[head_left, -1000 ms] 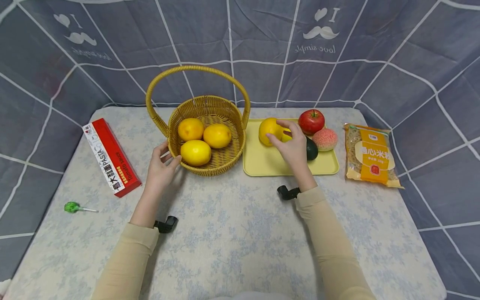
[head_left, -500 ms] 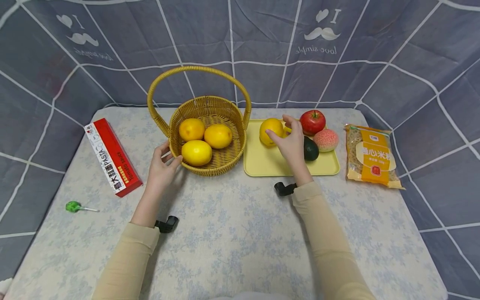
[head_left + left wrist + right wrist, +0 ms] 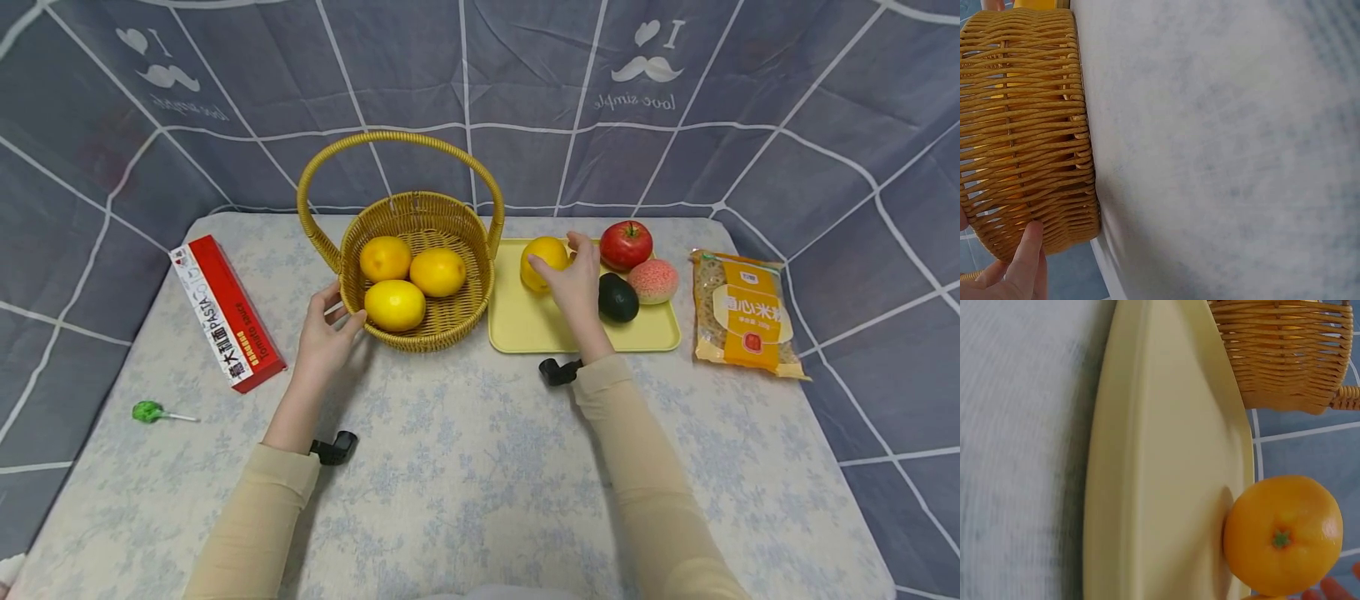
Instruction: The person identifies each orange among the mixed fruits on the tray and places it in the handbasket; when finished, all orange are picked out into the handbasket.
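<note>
A wicker basket point(image 3: 450, 329) with a tall handle holds a lemon point(image 3: 395, 307) and two other yellow-orange fruits point(image 3: 438, 272). My left hand point(image 3: 327, 333) grips the left side of the basket, fingers against its outer wall and thumb at the rim. Over the yellow tray point(image 3: 517, 321), my right hand point(image 3: 579, 296) spreads thumb and fingers beside an orange point(image 3: 542, 250). The thumb overlaps the orange's right side; contact cannot be told. In the right wrist view the orange point(image 3: 1282, 534) shows its green stem end, with fingertips point(image 3: 1335, 590) at the lower right corner.
Also on the tray are a red apple-like fruit point(image 3: 626, 245), a pink peach-like fruit point(image 3: 654, 281) and a dark green avocado point(image 3: 618, 298). A bagged food packet point(image 3: 746, 312) lies right. A red-and-white pasta box point(image 3: 228, 312) and a green lollipop point(image 3: 147, 412) lie left.
My right hand has shifted left toward the orange, uncovering more of the avocado. The left hand keeps its place on the basket.
</note>
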### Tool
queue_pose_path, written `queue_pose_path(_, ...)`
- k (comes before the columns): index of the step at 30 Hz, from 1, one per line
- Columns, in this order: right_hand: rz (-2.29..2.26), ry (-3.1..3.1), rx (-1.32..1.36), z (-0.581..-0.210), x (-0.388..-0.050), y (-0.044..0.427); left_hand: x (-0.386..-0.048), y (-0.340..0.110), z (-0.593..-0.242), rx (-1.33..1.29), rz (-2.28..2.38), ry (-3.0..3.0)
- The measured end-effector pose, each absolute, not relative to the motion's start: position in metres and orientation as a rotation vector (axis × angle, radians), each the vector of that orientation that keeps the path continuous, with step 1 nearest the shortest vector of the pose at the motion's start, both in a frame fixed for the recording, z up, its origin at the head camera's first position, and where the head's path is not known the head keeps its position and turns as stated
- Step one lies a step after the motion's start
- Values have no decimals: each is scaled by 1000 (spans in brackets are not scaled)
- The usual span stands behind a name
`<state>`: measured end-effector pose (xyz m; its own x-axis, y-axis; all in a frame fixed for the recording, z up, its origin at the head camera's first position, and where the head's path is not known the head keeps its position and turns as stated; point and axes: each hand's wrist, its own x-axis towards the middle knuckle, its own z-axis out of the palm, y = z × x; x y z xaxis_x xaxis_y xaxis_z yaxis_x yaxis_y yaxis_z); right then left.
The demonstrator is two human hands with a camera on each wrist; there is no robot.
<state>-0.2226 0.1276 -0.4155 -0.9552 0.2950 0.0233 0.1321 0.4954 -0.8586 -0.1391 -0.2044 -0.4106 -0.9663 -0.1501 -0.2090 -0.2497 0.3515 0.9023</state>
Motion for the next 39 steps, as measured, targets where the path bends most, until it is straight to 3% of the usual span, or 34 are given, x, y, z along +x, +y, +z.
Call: queue_pose_path(39, 1370, -2737, -504, -428, -234, 105, -138, -205, -412, -370, 1711, 2492)
